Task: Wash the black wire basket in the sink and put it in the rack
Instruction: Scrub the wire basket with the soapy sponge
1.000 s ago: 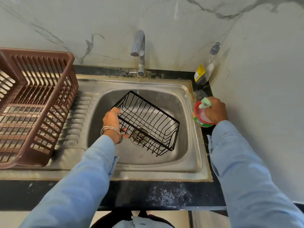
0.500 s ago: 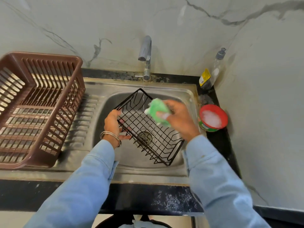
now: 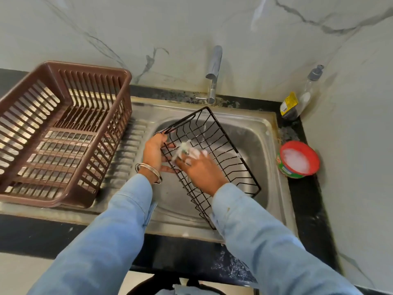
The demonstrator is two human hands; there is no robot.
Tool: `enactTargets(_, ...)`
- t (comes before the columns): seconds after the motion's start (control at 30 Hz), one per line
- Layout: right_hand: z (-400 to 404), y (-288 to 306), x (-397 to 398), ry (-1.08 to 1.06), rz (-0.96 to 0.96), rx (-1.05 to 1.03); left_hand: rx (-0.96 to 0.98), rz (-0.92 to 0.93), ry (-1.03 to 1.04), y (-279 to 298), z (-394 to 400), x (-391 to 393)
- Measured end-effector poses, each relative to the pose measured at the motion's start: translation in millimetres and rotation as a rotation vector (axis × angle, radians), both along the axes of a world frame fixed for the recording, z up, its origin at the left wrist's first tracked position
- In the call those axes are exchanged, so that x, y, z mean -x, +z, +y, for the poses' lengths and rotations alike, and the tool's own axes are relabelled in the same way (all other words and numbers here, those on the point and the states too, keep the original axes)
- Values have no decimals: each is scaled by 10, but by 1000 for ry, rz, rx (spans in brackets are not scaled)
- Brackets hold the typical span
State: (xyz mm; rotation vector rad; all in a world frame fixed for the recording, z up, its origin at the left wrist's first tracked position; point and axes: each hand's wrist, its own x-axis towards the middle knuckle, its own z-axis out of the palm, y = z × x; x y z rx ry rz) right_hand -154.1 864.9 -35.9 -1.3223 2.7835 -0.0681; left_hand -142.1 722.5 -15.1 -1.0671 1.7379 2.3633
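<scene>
the black wire basket (image 3: 214,154) sits tilted in the steel sink (image 3: 255,133), under the tap (image 3: 213,71). the left hand (image 3: 154,153) grips its left rim. the right hand (image 3: 201,169) is inside the basket, fingers curled on a blurred, sudsy scrub pad (image 3: 182,150). the brown rack (image 3: 59,130) stands left of the sink, a red-rimmed soap tub (image 3: 298,159) right of it.

Black coated wire basket (image 3: 214,150); brushed steel sink (image 3: 251,137), dull sheen; brown glossy plastic rack (image 3: 63,133); polished marble-look wall (image 3: 148,28).
</scene>
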Motion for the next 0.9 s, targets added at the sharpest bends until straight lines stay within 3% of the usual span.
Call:
enactTargets(0.1, 209, 131, 30, 57, -27, -52, -17, -20, -1, -15, -68, -4)
enactTargets(0.27, -40, 177, 295, -274, 28, 177, -15, -44, -17, 31, -26, 52)
enactTargets(0.43, -113, -84, 190, -36, -107, 75, 3, -55, -49, 30, -56, 109)
enactTargets(0.57, 85, -40, 374, -364, -49, 71, -13, -78, -53, 12, -99, 111)
enactTargets(0.63, -105, 41, 263, -353, -38, 126, 3, -87, -41, 48, -73, 145)
enactTargets(0.77, -260, -63, 68, -57, -181, 265, -9, -76, -6, 72, -60, 196)
enactTargets(0.83, -92, -154, 207, -72, -138, 203, 6, -90, -11, 43, -95, 198)
enactTargets(0.9, 93, -212, 325, -234, -133, 151, 10, -114, 0, 41, -121, 192)
